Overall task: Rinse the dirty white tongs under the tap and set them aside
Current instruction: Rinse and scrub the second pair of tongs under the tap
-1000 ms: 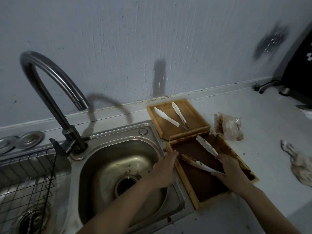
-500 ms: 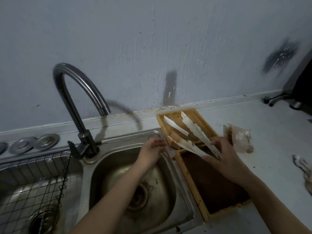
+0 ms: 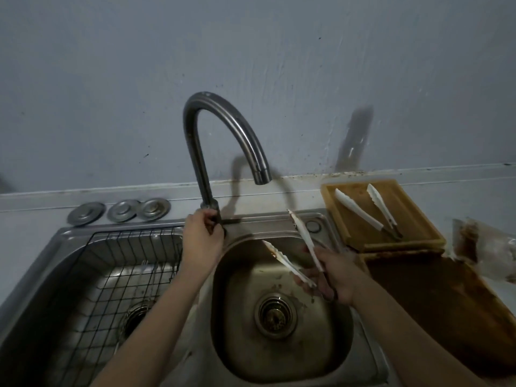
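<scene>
My right hand [image 3: 333, 275] grips the dirty white tongs [image 3: 303, 236] by their hinge end, arms spread, over the right sink basin [image 3: 321, 344] below and right of the spout. The curved steel tap [image 3: 223, 127] rises between the two basins; no water runs from it. At the tap's base, my left hand [image 3: 202, 241] is closed around the handle. A second pair of white tongs [image 3: 363, 212] lies on a wooden tray [image 3: 413, 219] right of the sink.
A larger wooden tray [image 3: 446, 311] with a dark brown stained inside sits at the basin's right edge, a crumpled stained bag [image 3: 491, 247] beyond it. The left basin [image 3: 69, 247] holds a black wire rack. Three metal lids [image 3: 122, 210] lie behind it.
My right hand lifted the tongs off the stained tray and carried them left over the basin. My left hand moved from the sink's edge up to the tap handle.
</scene>
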The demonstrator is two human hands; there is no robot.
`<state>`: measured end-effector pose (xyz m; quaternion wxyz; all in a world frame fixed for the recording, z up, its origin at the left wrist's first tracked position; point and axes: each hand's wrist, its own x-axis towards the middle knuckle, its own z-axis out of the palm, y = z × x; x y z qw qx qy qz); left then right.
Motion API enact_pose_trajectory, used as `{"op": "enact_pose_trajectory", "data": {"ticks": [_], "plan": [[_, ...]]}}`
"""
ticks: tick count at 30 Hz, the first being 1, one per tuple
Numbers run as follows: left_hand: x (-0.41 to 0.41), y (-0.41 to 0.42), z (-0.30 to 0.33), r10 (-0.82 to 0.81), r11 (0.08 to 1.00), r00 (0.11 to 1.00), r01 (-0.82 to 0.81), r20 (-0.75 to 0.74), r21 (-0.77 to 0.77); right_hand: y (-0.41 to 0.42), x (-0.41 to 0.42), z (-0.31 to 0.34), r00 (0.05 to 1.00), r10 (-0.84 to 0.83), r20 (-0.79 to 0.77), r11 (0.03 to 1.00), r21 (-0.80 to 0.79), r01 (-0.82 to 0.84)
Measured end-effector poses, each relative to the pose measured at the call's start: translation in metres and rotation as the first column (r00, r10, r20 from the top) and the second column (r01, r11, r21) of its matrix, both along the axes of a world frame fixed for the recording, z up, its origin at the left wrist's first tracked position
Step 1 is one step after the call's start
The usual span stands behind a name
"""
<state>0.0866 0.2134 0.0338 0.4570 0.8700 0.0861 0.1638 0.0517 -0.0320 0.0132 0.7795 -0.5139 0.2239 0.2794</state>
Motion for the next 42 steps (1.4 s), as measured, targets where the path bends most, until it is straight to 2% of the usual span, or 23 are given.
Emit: {"op": "enact_pose_trajectory", "data": {"ticks": [3, 7, 9, 12, 20, 27, 34, 38, 40, 42], "plan": [[0.007, 0.015, 0.001, 0.130, 0.984, 0.989, -0.137, 0.072, 0.110, 0.012, 0.007, 0.002, 0.997, 0.038, -0.071, 0.997, 0.074, -0.032], [0.022, 0.024, -0.005, 0.155, 0.983, 0.984, -0.144, -0.091, 0.116, 0.028, 0.011, 0.009, 0.986, 0.129, -0.107, 0.971, 0.215, -0.103], [0.026, 0.025, -0.011, 0.177, 0.975, 0.981, -0.165, -0.074, 0.149, 0.033, 0.013, 0.006, 0.989, 0.088, -0.117, 0.967, 0.250, -0.057], [0.027, 0.028, -0.017, 0.198, 0.973, 0.980, -0.195, -0.012, 0.125, 0.038, 0.016, -0.005, 0.991, 0.041, -0.128, 0.971, 0.239, -0.009], [0.022, 0.035, -0.036, 0.165, 0.985, 0.985, -0.167, 0.051, 0.040, 0.048, 0.019, -0.013, 0.989, 0.042, -0.142, 0.964, 0.265, -0.003], [0.015, 0.037, -0.044, 0.205, 0.977, 0.978, -0.201, 0.050, -0.068, 0.054, 0.018, -0.012, 0.988, 0.059, -0.143, 0.965, 0.261, -0.020], [0.011, 0.036, -0.044, 0.200, 0.974, 0.978, -0.191, 0.064, -0.125, 0.057, 0.017, -0.010, 0.989, 0.063, -0.133, 0.968, 0.248, -0.029], [0.003, 0.031, -0.041, 0.175, 0.964, 0.984, -0.165, 0.031, -0.207, 0.059, 0.016, -0.010, 0.990, 0.054, -0.132, 0.972, 0.235, -0.022], [-0.008, 0.020, -0.044, 0.207, 0.967, 0.975, -0.191, 0.083, -0.170, 0.061, 0.017, -0.010, 0.989, 0.068, -0.128, 0.975, 0.219, -0.038], [-0.025, 0.002, -0.050, 0.262, 0.963, 0.943, -0.242, 0.206, -0.117, 0.064, 0.018, -0.012, 0.989, 0.077, -0.129, 0.978, 0.203, -0.050]]}}
